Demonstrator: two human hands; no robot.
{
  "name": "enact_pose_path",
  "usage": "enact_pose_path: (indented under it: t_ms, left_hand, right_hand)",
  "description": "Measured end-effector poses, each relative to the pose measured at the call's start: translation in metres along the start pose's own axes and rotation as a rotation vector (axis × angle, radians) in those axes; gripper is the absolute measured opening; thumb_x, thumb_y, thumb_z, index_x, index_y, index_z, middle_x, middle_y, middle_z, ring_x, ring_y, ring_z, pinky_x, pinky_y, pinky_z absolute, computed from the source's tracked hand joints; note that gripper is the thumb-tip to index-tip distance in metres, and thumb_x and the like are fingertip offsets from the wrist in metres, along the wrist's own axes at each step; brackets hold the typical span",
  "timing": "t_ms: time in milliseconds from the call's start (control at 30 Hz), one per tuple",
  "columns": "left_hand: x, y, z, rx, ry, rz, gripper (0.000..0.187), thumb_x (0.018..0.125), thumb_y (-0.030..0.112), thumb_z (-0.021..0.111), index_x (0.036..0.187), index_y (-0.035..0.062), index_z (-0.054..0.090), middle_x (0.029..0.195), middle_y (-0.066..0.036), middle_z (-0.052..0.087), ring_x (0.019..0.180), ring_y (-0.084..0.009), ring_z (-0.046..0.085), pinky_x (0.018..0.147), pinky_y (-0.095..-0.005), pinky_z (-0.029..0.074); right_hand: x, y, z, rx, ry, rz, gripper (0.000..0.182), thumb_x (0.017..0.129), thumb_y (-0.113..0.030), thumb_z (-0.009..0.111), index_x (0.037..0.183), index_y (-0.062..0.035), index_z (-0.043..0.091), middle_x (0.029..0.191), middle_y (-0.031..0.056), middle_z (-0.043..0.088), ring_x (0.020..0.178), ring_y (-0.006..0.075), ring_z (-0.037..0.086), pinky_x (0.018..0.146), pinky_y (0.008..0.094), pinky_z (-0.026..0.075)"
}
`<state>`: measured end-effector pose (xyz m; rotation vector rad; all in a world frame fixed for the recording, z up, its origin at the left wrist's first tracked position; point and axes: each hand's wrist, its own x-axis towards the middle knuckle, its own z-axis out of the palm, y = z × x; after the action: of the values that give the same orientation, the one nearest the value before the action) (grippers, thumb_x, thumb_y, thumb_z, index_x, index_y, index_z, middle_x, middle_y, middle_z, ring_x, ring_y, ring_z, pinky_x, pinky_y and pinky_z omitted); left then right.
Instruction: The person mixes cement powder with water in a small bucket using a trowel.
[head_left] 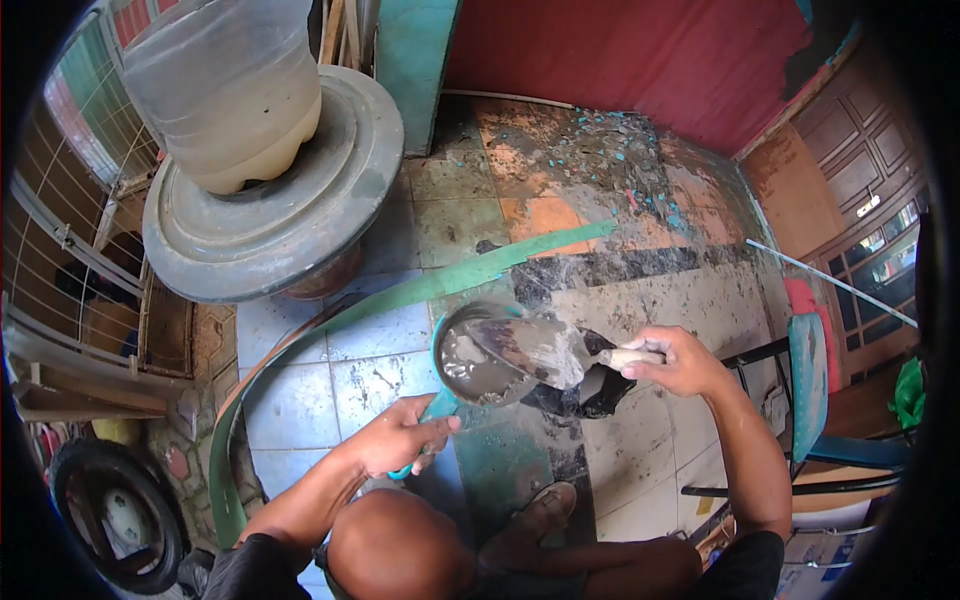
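Observation:
My left hand (405, 437) is closed round the handle of a teal dipper (437, 345), which holds wet grey mortar. In my right hand (677, 362) is the light handle of a trowel (535, 350). The trowel's blade lies over the dipper's opening, its tip above the mortar, with grey mortar smeared on the blade. Behind the trowel and partly hidden by it is a black container (603, 392) on the tiled floor.
A green strip (400, 297) curves across the floor. At the upper left, a cut plastic bottle (235, 100) stands on a round grey slab (350, 200). Rubble (630, 165) lies near the red wall (640, 60). A blue chair (808, 390) is at the right, a tire (115, 510) at the lower left.

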<state>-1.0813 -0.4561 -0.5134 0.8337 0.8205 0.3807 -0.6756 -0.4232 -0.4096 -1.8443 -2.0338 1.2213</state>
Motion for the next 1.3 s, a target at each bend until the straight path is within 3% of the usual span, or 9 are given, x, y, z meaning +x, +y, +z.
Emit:
enact_pose_path:
  t_ms: [400,500,600,700,733,833,933,1033,1300]
  left_hand:
    - [0.001,-0.015,-0.025,0.084,0.102,-0.010,0.022,0.104,0.022,0.062,0.092,0.0075,0.053,0.066,0.002,0.050,0.049,-0.0076,0.047,0.047,-0.0269,0.040]
    - [0.003,-0.017,-0.024,0.094,0.121,-0.003,0.021,0.104,0.023,0.062,0.093,0.0073,0.053,0.066,0.003,0.050,0.049,-0.0076,0.048,0.047,-0.0267,0.040]
    - [0.009,-0.013,-0.019,0.098,0.126,0.011,0.022,0.105,0.024,0.062,0.094,0.0067,0.053,0.066,0.002,0.050,0.049,-0.0076,0.048,0.047,-0.0266,0.041]
    - [0.015,-0.013,-0.015,0.101,0.112,0.021,0.022,0.105,0.024,0.062,0.095,0.0063,0.053,0.066,0.002,0.051,0.050,-0.0078,0.049,0.048,-0.0266,0.042]
    - [0.017,-0.014,-0.015,0.104,0.106,0.024,0.022,0.105,0.024,0.061,0.095,0.0062,0.053,0.066,0.002,0.051,0.050,-0.0079,0.049,0.048,-0.0267,0.042]
    - [0.023,-0.018,-0.013,0.146,0.108,0.012,0.023,0.105,0.024,0.061,0.096,0.0050,0.053,0.066,0.002,0.051,0.050,-0.0084,0.049,0.048,-0.0271,0.042]
    - [0.025,-0.022,-0.010,0.204,0.108,0.005,0.023,0.105,0.024,0.062,0.097,0.0037,0.054,0.066,0.000,0.053,0.051,-0.0094,0.050,0.049,-0.0282,0.043]
    - [0.032,-0.044,-0.014,0.203,0.110,-0.007,0.024,0.104,0.025,0.062,0.098,0.0028,0.055,0.067,-0.001,0.054,0.052,-0.0108,0.052,0.051,-0.0293,0.044]
    - [0.041,-0.094,-0.027,0.194,0.189,-0.056,0.028,0.104,0.028,0.064,0.096,0.0023,0.056,0.068,-0.003,0.056,0.054,-0.0126,0.054,0.052,-0.0317,0.046]
  right_hand:
    - [-0.063,0.064,0.000,0.007,0.114,0.231,0.030,0.092,-0.021,0.078,0.110,0.0011,0.070,0.082,0.0045,0.070,0.074,0.0099,0.060,0.069,0.0283,0.050]
    - [-0.071,0.062,0.007,0.335,0.227,0.337,0.029,0.095,-0.019,0.074,0.114,0.0029,0.068,0.078,0.0044,0.069,0.070,0.0078,0.057,0.065,0.0254,0.047]
    - [-0.063,0.049,0.023,0.537,0.306,0.258,0.028,0.097,-0.017,0.070,0.116,0.0038,0.065,0.081,0.0052,0.069,0.068,0.0070,0.057,0.062,0.0244,0.047]
    - [-0.047,0.018,0.039,0.236,0.455,0.097,0.028,0.097,-0.017,0.070,0.115,0.0031,0.065,0.086,0.0074,0.069,0.072,0.0085,0.060,0.064,0.0296,0.050]
    - [-0.040,0.011,0.042,-0.008,0.508,-0.047,0.029,0.095,-0.018,0.072,0.116,0.0009,0.065,0.092,0.0109,0.070,0.076,0.0166,0.066,0.066,0.0355,0.053]
    - [-0.023,-0.025,0.027,-0.485,0.569,-0.368,0.034,0.090,-0.020,0.076,0.118,-0.0034,0.066,0.098,0.0127,0.069,0.080,0.0266,0.069,0.068,0.0397,0.054]
    - [-0.016,-0.059,0.011,-0.903,0.505,-0.347,0.036,0.085,-0.021,0.078,0.117,-0.0098,0.069,0.108,0.0131,0.067,0.084,0.0325,0.070,0.069,0.0406,0.055]
    - [0.002,-0.069,0.006,-1.008,0.336,-0.343,0.035,0.084,-0.028,0.079,0.115,-0.0165,0.070,0.116,0.0123,0.065,0.088,0.0317,0.071,0.071,0.0413,0.057]
    - [0.058,-0.071,0.044,-1.180,0.212,-0.490,0.028,0.088,-0.017,0.064,0.115,-0.0183,0.071,0.113,0.0105,0.067,0.088,0.0249,0.073,0.067,0.0394,0.060]
